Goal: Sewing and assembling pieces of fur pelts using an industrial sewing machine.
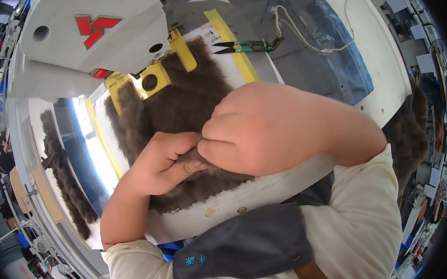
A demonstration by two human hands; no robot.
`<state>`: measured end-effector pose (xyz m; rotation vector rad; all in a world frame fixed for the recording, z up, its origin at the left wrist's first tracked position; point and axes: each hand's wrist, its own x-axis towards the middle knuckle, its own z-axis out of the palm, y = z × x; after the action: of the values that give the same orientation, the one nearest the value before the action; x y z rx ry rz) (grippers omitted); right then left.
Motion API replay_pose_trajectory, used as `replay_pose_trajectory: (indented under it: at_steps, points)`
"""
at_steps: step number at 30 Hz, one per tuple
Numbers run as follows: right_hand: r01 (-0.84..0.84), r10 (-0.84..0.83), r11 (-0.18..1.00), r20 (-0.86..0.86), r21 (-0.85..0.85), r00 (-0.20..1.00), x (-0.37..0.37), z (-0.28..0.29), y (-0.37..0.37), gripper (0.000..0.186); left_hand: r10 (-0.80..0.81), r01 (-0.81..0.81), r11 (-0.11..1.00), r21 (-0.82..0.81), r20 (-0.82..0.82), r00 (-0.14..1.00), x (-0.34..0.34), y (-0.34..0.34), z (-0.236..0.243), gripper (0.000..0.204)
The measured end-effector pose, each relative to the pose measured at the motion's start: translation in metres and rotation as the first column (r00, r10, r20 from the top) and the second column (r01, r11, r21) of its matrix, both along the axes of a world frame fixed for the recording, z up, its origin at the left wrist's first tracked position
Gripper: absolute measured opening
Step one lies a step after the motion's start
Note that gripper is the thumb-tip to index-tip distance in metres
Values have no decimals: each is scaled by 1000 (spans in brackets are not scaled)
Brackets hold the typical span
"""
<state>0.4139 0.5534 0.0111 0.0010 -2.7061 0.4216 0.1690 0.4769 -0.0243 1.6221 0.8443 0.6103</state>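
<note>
A brown fur piece (182,90) lies on the white sewing-machine bed (291,179), reaching under a yellow metal fitting (184,52) below the machine's grey head (103,38). My left hand (164,163) pinches the fur near its lower middle, thumb and index finger close to my right fingertips. My right hand (254,131) is closed over the same fur, fingers curled, with its fingertips mostly hidden. The bit between the two hands is too small to make out clearly.
Green-handled snips (250,46) on a looped cord lie right of the fur on a dark clear panel (324,77). A narrow fur strip (65,180) lies at the left; more fur (407,144) hangs at the right edge. People (7,156) work in the far left background.
</note>
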Motion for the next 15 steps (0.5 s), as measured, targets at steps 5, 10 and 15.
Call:
replay_pose_trajectory:
  at_steps: [5,10,15]
  points:
    - [35,-38,990,-17,-133,999,-1,8,0,12,19,-19,1000,-7,35,999,5,1,1,18]
    - [32,-32,999,29,9,999,-2,2,-6,16,18,-18,1000,20,-17,1000,3,-3,-7,20]
    - [53,-53,999,50,-2,997,-2,1,-8,16,48,-48,999,-8,-20,999,6,-2,-3,21]
